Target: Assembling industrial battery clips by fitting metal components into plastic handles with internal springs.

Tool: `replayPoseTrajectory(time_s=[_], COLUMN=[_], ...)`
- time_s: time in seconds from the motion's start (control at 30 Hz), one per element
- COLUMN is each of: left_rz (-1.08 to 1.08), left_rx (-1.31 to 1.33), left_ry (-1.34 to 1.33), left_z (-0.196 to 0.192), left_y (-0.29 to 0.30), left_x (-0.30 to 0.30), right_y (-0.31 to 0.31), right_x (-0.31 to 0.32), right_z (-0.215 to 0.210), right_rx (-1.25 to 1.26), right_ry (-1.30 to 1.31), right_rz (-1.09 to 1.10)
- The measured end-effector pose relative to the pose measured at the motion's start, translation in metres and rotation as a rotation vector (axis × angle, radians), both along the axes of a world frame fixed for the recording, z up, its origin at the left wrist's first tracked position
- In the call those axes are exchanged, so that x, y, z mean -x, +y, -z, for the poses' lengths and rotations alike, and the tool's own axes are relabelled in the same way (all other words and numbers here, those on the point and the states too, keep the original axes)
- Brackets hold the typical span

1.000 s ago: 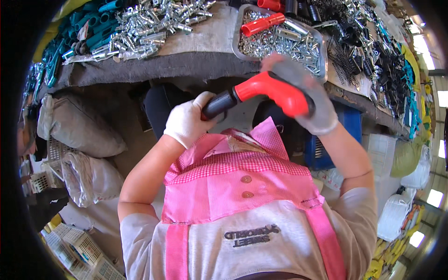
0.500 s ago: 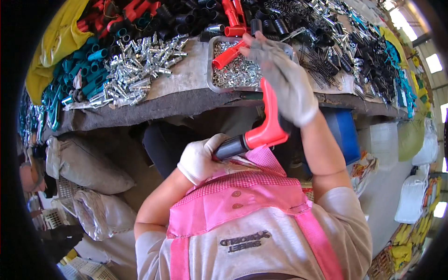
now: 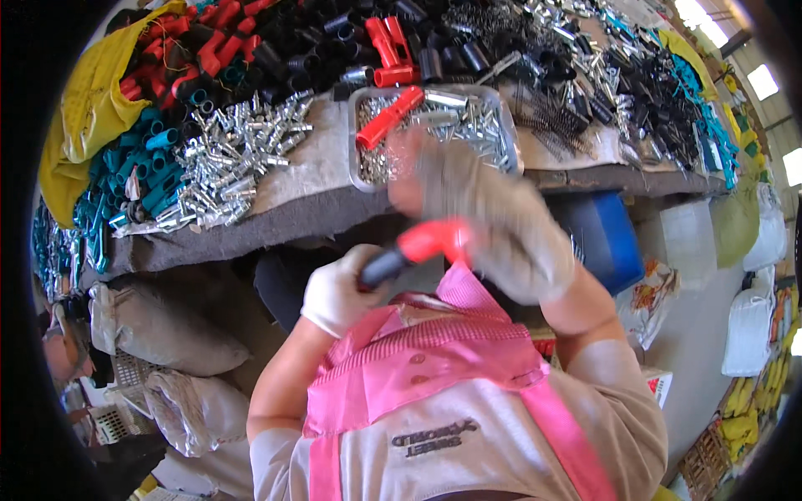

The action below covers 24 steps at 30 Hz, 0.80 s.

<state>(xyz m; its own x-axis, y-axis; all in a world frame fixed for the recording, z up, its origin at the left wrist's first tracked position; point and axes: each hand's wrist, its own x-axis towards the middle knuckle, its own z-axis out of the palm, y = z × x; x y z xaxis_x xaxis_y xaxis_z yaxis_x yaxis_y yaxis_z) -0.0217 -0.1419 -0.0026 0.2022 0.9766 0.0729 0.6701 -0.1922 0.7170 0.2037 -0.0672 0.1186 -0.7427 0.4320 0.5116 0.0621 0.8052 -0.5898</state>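
Note:
My left hand, in a white glove, is wrapped round the black tube end of a red and black plastic tool handle, held in front of my pink apron. The handle's red bent end points right and partly disappears behind my right hand. That hand, in a greyish white glove, is over the red end, its fingers smeared by motion; whether it touches cannot be told. Beyond it, on the bench, stands a metal tray of small silver parts, with a loose red tube piece lying across it.
Silver metal fittings and teal plastic tubes are heaped left of the tray. Red and black handle parts lie behind. Springs lie to the right. Below the bench are a blue bin and full sacks.
My right hand has come down and left, from flat above the handle to over its red end. The left hand keeps its grip and has shifted slightly left. The view has tilted a little.

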Motion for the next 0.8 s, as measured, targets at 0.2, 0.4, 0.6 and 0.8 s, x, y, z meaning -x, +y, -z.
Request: replayPoseTrajectory(time_s=[0.2, 0.4, 0.6, 0.8], left_rz=[-0.194, 0.155, 0.266, 0.251], left_rx=[0.001, -0.199, 0.087, -0.842], left_ry=[-0.011, 0.188, 0.200, 0.619], left_z=[-0.005, 0.007, -0.017, -0.047], left_y=[0.003, 0.001, 0.015, 0.055], left_x=[0.023, -0.006, 0.031, 0.046], right_y=[0.014, 0.038, 0.023, -0.013], right_x=[-0.024, 0.020, -0.004, 0.012], right_z=[0.056, 0.028, 0.067, 0.112], right_rx=[0.353, -0.736, -0.339, 1.627], right_ry=[-0.397, -0.176, -0.361, 0.360], right_rz=[0.272, 0.748, -0.170, -0.146])
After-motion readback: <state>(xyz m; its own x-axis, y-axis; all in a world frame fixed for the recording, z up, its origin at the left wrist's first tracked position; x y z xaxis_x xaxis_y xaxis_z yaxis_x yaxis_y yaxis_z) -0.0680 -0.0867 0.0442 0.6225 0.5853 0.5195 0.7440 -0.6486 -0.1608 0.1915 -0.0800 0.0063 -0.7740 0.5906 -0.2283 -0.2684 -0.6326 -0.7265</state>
